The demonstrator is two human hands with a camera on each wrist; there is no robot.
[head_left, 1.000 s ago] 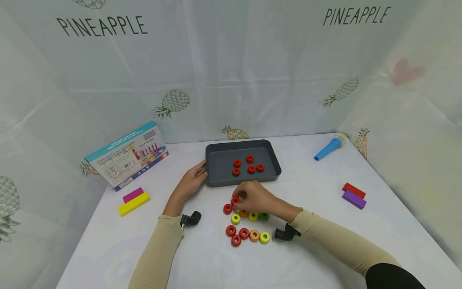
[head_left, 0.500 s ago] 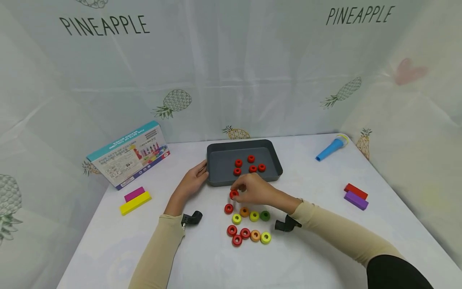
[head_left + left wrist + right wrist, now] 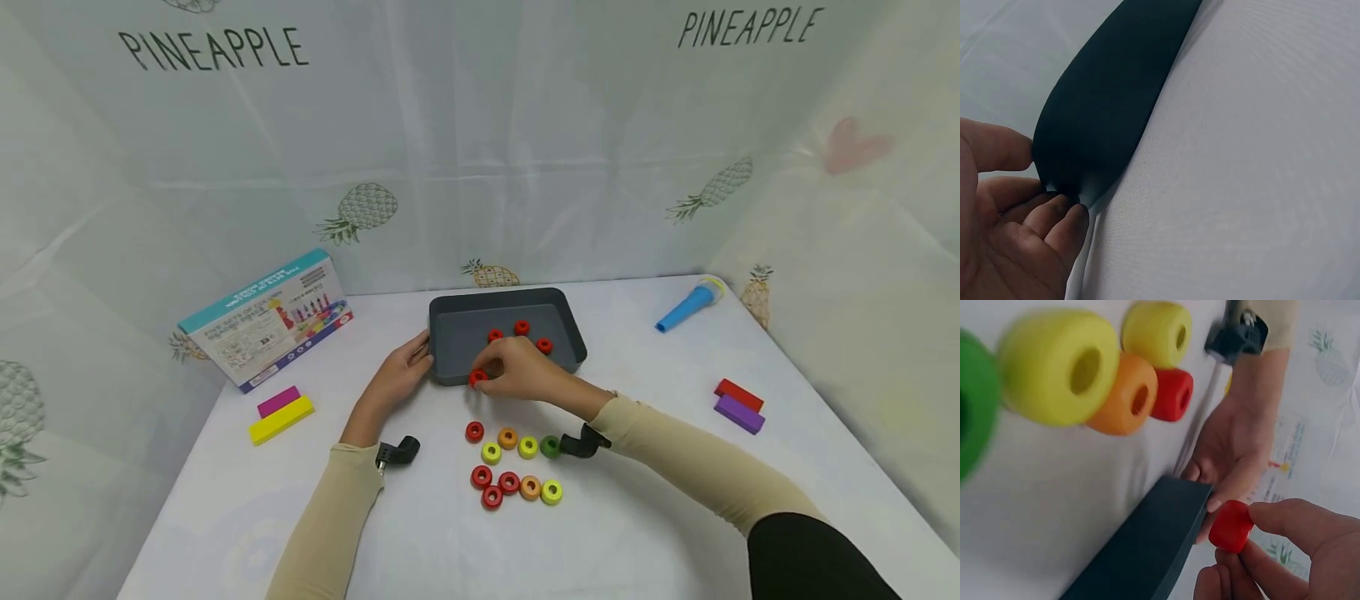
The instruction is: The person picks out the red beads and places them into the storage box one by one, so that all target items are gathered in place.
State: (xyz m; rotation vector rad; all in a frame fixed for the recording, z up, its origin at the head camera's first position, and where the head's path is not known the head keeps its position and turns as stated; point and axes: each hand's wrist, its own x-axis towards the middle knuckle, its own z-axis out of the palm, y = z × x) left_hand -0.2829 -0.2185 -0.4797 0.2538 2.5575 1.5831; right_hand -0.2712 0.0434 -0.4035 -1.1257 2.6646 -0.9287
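Observation:
My right hand [image 3: 517, 368] pinches a red bead [image 3: 1232, 526] between thumb and finger, over the near edge of a dark grey tray [image 3: 457, 310]. At the tray's left side, my left hand [image 3: 401, 371] grips the edge; the left wrist view shows its thumb at the rim and its fingers curled at the wall below. Several red beads lie in the tray, such as one red bead [image 3: 521, 327] toward the back; the right hand hides some of them. Nearer on the table are loose ring-shaped beads: a red one [image 3: 474, 432], an orange one [image 3: 507, 438], yellow ones and a green one [image 3: 550, 447].
A printed cardboard box [image 3: 266, 321] leans at the back left. Near it lie a magenta block [image 3: 278, 402] and a yellow block [image 3: 281, 420]. To the right are a red block [image 3: 738, 395], a purple block [image 3: 739, 414] and a blue toy microphone [image 3: 686, 308].
My right hand has lifted the red bead from the loose beads and moved it away from me to the tray's near edge. My left hand stays on the tray.

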